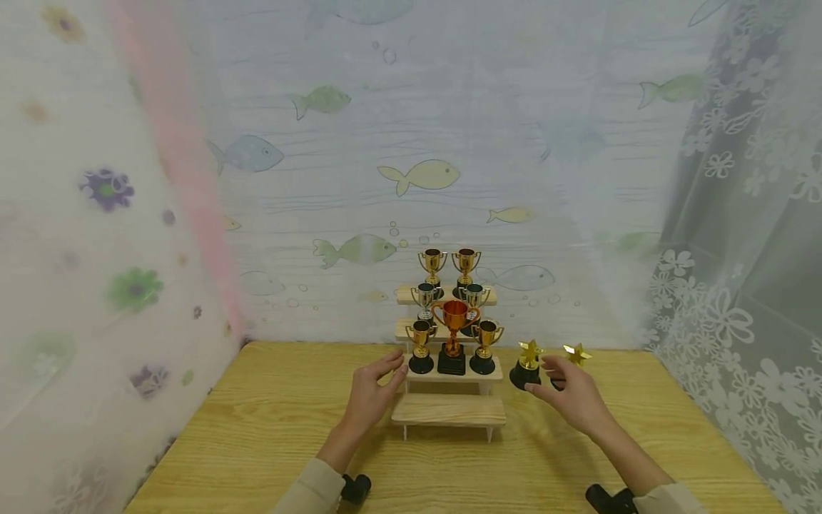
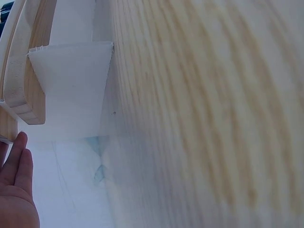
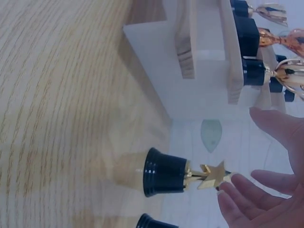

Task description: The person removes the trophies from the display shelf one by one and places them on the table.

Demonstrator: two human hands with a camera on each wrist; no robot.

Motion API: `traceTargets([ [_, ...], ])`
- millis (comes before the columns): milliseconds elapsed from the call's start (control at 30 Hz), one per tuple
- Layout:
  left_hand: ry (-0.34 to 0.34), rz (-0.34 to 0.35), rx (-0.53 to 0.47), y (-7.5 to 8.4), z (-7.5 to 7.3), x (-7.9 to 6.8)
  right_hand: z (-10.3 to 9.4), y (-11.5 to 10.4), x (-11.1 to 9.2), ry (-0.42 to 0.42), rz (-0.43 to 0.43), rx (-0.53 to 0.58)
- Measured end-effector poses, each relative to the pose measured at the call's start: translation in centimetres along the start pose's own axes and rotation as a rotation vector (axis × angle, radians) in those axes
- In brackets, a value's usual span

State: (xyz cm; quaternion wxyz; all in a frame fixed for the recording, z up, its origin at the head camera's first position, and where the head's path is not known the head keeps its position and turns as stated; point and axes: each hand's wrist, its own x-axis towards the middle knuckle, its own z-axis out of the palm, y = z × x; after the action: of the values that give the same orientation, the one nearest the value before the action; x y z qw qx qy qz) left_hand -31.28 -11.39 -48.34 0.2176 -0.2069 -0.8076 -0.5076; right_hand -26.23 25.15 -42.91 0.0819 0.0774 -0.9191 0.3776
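Note:
A stepped wooden display stand (image 1: 449, 410) holds several small trophy cups. On its second step from the front, an orange-copper cup (image 1: 452, 360) stands between two gold cups (image 1: 420, 363). My left hand (image 1: 375, 382) is at the stand's left side, fingers extended; in the left wrist view its fingertips are right at a step's end. To the right of the stand, a gold star trophy (image 1: 526, 375) with a black base stands upright on the table. My right hand (image 1: 574, 396) is beside it, thumb and fingers spread apart around nothing. A second star trophy (image 1: 576, 353) is partly hidden behind that hand.
Silver cups (image 1: 425, 296) stand on the step behind, and two more gold cups (image 1: 465, 264) on the top step. The wood-grain table (image 1: 289, 421) runs back to a fish-print curtain (image 1: 359, 178). Sheer flowered fabric (image 1: 726, 314) hangs at the right edge.

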Motion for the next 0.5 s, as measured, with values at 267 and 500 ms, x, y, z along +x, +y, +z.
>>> traceTargets([
  [267,0.01,0.017,0.005,-0.2,0.1,0.1,0.0,-0.7,0.0,0.006,-0.016,0.012],
  [500,0.015,0.019,0.015,-0.3,0.1,0.1,0.1,-1.2,0.1,0.016,-0.032,0.016],
])
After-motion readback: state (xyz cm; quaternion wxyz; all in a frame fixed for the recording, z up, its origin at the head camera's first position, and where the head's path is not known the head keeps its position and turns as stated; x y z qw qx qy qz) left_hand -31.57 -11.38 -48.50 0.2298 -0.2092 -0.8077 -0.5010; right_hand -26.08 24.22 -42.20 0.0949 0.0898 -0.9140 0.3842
